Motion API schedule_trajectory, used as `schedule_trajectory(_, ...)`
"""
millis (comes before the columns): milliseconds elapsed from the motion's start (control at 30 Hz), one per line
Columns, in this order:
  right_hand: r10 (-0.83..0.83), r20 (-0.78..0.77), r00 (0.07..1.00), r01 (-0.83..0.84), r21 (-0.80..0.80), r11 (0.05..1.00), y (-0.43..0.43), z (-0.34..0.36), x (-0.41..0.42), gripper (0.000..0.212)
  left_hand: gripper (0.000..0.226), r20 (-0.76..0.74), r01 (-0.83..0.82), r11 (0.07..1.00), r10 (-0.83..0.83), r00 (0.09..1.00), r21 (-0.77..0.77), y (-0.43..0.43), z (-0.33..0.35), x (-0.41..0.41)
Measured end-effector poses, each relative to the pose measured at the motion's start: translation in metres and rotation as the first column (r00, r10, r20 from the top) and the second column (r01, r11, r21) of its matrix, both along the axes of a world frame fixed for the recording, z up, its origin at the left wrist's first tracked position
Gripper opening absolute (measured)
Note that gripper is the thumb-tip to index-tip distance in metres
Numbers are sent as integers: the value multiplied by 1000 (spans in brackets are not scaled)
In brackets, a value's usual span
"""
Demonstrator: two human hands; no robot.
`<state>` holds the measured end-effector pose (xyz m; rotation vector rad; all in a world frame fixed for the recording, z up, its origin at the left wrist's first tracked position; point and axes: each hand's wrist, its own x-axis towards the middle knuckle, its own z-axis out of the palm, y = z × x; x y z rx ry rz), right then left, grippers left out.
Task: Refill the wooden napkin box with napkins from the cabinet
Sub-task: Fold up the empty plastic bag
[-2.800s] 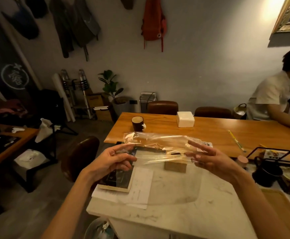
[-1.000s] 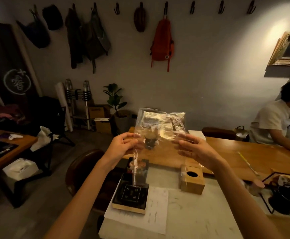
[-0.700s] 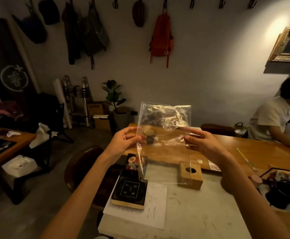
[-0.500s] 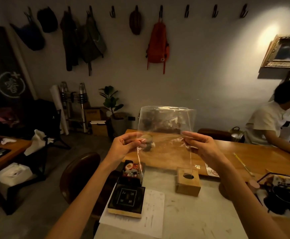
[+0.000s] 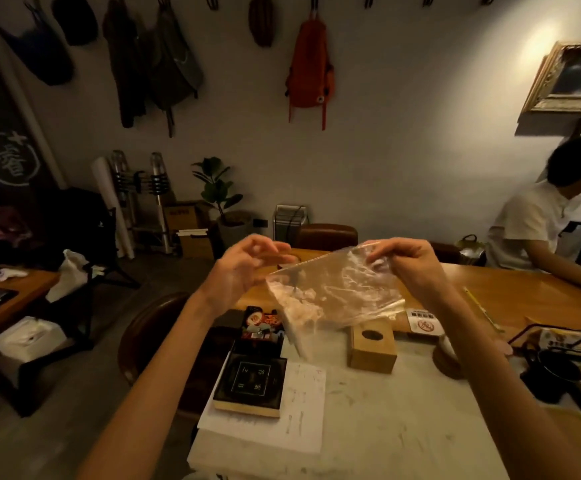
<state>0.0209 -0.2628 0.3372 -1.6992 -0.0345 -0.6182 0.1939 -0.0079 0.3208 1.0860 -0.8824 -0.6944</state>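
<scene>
An empty clear plastic wrapper (image 5: 334,296) hangs crumpled in the air above the marble counter (image 5: 379,427). My right hand (image 5: 406,265) pinches its upper right corner. My left hand (image 5: 244,271) hovers beside the wrapper's left edge with fingers curled and apart, holding nothing. Below the wrapper stands the small wooden napkin box (image 5: 372,348) with an oval hole in its top. No napkins show in the hole.
A dark boxed item (image 5: 251,386) lies on paper sheets (image 5: 303,410) left of the box. A wooden table (image 5: 531,296) runs behind the counter, where a person in a white shirt (image 5: 531,230) sits. A black wire rack (image 5: 566,351) stands at the right. A chair (image 5: 150,334) is at the left.
The wrapper was stretched upright between both hands. Now my left hand has let go, and the wrapper hangs slanted and crumpled from my right hand.
</scene>
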Motion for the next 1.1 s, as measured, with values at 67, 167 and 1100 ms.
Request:
schedule_trajectory(67, 74, -37, 997, -77, -105, 991, 4, 11, 4, 40, 32, 158, -9, 980, -23, 987, 199, -1, 13, 0)
schedule_trajectory(167, 143, -138, 980, -176, -267, 948, 17, 31, 22, 29, 37, 383, 4, 867, -224, 896, 498, -9, 22, -8)
schedule_trajectory(1100, 225, -465, 856, -18, 408, 913, 103, -72, 57, 36, 23, 27, -415, 851, 430, 903, 321, 69, -63, -17)
